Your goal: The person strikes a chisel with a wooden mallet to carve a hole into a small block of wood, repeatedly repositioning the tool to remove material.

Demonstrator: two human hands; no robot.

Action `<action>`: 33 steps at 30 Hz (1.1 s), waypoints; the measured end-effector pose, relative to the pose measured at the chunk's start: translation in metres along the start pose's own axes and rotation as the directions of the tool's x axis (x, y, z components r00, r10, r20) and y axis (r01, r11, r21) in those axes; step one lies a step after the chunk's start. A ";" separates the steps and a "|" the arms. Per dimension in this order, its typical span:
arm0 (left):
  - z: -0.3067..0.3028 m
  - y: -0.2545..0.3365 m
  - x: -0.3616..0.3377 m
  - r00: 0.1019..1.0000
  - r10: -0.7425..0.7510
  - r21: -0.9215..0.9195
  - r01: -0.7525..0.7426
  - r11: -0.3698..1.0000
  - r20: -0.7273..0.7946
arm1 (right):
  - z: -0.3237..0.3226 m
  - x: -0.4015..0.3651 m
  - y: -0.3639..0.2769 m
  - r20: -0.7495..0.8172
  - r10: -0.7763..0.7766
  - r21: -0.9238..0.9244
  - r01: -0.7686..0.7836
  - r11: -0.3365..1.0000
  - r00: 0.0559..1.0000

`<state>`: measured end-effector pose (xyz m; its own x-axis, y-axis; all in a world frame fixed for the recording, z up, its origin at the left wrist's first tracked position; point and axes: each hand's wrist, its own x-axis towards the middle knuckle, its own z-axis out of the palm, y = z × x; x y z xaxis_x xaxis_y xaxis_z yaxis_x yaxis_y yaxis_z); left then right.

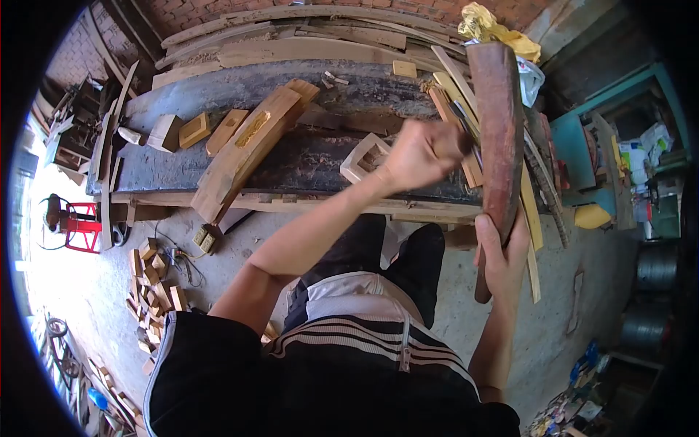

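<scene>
My left hand (422, 156) is closed in front of the workbench, blurred, with a small dark shape at its knuckles; what it holds I cannot make out. My right hand (504, 251) grips the lower part of a long, slightly curved reddish-brown piece of wood (499, 135), which stands roughly upright in view, to the right of my left hand. Below and left of my left hand, a light wooden block with a hollow (364, 156) lies on the dark bench slab (306, 164). Further left rests a long timber with a carved slot (251, 142).
Small wooden blocks (194, 130) sit on the bench's left part. Long strips (535, 211) lean at its right, near a yellow bag (484, 25). Offcuts (149, 288) are piled on the floor at left, near a red metal frame (81, 226). A teal-framed shelf (575, 156) stands at right.
</scene>
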<state>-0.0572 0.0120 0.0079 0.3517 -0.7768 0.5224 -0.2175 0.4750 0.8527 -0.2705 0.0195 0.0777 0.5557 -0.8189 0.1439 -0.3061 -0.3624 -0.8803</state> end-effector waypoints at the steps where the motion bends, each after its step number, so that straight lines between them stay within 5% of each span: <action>1: -0.008 -0.006 0.007 1.000 -0.025 -0.052 0.025 0.998 -0.008 | 0.001 -0.001 -0.002 -0.032 0.035 0.058 -0.033 0.998 0.999; 2: -0.013 -0.014 0.018 0.989 0.082 -0.109 -0.095 0.989 -0.120 | -0.001 -0.003 -0.002 -0.065 0.071 0.116 -0.063 0.991 0.995; 4: -0.034 -0.002 0.030 0.950 -0.254 -0.232 0.210 0.950 -0.180 | -0.004 -0.005 0.000 -0.077 0.086 0.136 -0.075 0.988 0.993; 5: -0.041 0.012 0.032 0.933 -0.293 -0.259 0.236 0.936 -0.209 | -0.005 -0.006 0.001 -0.069 0.092 0.157 -0.080 0.984 0.993; 7: -0.047 0.014 0.036 0.964 -0.192 -0.140 0.168 0.976 -0.186 | -0.004 -0.008 0.005 -0.067 0.100 0.164 -0.088 0.983 0.993; 14: -0.036 -0.012 0.031 0.960 -0.258 -0.232 0.228 0.946 -0.109 | 0.001 -0.011 0.017 -0.051 0.129 0.117 -0.122 0.986 0.990; 18: -0.024 -0.017 0.033 0.981 -0.126 -0.177 0.099 0.979 -0.145 | 0.003 -0.009 0.017 -0.045 0.158 0.126 -0.151 0.980 0.986; 20: -0.024 -0.013 0.033 0.984 -0.089 -0.163 0.064 0.984 -0.152 | 0.001 -0.005 0.010 -0.078 0.074 0.128 -0.063 0.990 0.994; 22: -0.025 0.000 0.029 0.967 -0.253 -0.017 0.252 0.967 -0.016 | -0.006 -0.002 -0.008 -0.109 0.006 0.184 0.014 0.983 0.994; 24: -0.018 0.001 0.027 0.973 -0.232 0.015 0.232 0.973 0.002 | -0.012 0.003 -0.022 -0.142 -0.058 0.233 0.090 0.968 0.988; 26: -0.007 0.011 0.025 0.979 -0.205 -0.052 0.205 0.977 0.013 | -0.014 0.014 -0.029 -0.299 -0.330 0.317 0.419 0.851 0.895; 27: -0.004 0.011 0.024 0.980 -0.201 -0.051 0.201 0.978 0.008 | -0.014 0.017 -0.026 -0.296 -0.336 0.317 0.423 0.849 0.894; 30: 0.002 0.002 0.019 0.997 -0.075 0.043 0.074 0.996 0.027 | -0.005 0.022 -0.019 0.034 -0.182 -0.301 0.184 0.936 0.983; 33: -0.006 -0.003 0.020 0.986 -0.160 0.009 0.160 0.987 0.045 | -0.013 0.018 -0.010 -0.011 -0.097 -0.130 0.095 0.987 0.995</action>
<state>-0.0444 -0.0022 0.0159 0.3405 -0.8608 0.3782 -0.1666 0.3407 0.9253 -0.2673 0.0024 0.0945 0.5741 -0.7846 0.2340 -0.3495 -0.4933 -0.7966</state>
